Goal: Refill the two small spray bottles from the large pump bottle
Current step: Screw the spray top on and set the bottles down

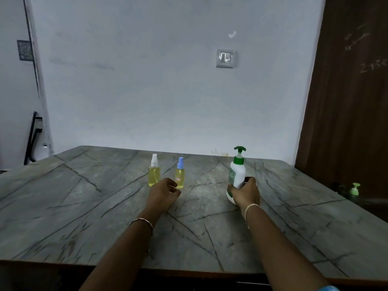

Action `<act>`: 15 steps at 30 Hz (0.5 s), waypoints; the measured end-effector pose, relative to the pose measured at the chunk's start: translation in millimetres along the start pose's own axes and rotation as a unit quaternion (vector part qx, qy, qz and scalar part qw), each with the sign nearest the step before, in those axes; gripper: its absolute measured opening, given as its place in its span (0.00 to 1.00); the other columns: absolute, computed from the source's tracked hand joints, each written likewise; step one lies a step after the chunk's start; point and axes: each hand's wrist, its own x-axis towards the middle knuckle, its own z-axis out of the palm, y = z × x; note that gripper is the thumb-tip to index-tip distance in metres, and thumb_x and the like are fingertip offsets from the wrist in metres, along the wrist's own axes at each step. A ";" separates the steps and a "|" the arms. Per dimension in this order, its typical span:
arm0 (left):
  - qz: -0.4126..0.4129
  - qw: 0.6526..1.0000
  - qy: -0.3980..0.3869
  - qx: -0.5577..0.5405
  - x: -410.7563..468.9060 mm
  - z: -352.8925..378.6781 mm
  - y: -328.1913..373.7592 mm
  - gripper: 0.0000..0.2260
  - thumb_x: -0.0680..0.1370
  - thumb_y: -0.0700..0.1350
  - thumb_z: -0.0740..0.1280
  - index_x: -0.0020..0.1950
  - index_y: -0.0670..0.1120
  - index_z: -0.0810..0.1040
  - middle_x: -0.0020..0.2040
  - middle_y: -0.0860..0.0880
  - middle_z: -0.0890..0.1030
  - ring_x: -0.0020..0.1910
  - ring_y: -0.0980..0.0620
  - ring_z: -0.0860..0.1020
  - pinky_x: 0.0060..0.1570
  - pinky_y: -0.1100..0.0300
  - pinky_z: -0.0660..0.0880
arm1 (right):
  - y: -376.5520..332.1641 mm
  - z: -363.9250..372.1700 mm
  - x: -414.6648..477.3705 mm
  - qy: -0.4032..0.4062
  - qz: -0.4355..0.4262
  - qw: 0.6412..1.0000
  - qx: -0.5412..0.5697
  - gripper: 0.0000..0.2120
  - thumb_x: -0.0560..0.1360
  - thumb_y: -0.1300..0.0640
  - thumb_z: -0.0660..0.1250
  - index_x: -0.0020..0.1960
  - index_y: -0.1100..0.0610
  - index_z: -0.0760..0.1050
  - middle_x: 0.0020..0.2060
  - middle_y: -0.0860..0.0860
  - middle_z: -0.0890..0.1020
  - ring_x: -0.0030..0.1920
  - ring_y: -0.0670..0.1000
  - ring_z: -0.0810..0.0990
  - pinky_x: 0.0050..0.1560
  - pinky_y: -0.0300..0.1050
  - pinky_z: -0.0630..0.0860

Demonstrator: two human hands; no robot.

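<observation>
Two small spray bottles of yellow liquid stand upright on the grey marble table (84, 206). The white-capped bottle (154, 172) is on the left, the blue-capped bottle (180, 175) just to its right. My left hand (164, 193) hovers low in front of them with loosely curled fingers, close to the blue-capped bottle and holding nothing. Further right stands the large white pump bottle (237, 173) with a green pump head. My right hand (245, 193) grips its lower body from the near side and hides its base.
A white wall with a light switch (225, 58) rises behind the table. A brown wooden door (346, 101) stands at the right. A small green pump cap (354, 189) lies at the table's right edge. A dark frame (31, 139) leans at the far left.
</observation>
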 end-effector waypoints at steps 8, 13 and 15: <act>-0.042 0.998 0.031 -0.024 11.8 4.5 -7.8 0.14 0.71 0.42 0.73 0.55 0.42 0.77 0.50 0.46 0.82 0.51 0.49 0.79 0.52 0.59 0.75 | -11.3 13.7 10.6 -0.135 0.041 0.984 0.104 0.21 0.72 0.69 0.69 0.63 0.61 0.68 0.58 0.57 0.77 0.56 0.54 0.74 0.54 0.45 0.69; -0.097 0.989 0.039 -0.105 23.6 6.9 -8.0 0.24 0.69 0.40 0.75 0.63 0.42 0.73 0.57 0.45 0.78 0.53 0.50 0.76 0.49 0.60 0.72 | -18.2 24.2 21.0 -0.157 0.051 0.977 0.136 0.15 0.72 0.72 0.64 0.55 0.58 0.70 0.53 0.56 0.78 0.52 0.53 0.76 0.52 0.45 0.71; -0.103 0.987 0.040 -0.114 30.7 8.8 -8.1 0.26 0.68 0.39 0.76 0.64 0.41 0.72 0.59 0.44 0.77 0.56 0.48 0.76 0.54 0.57 0.73 | -19.3 31.5 26.5 -0.166 0.050 0.974 0.148 0.15 0.71 0.72 0.64 0.53 0.58 0.71 0.52 0.56 0.79 0.52 0.54 0.77 0.52 0.46 0.72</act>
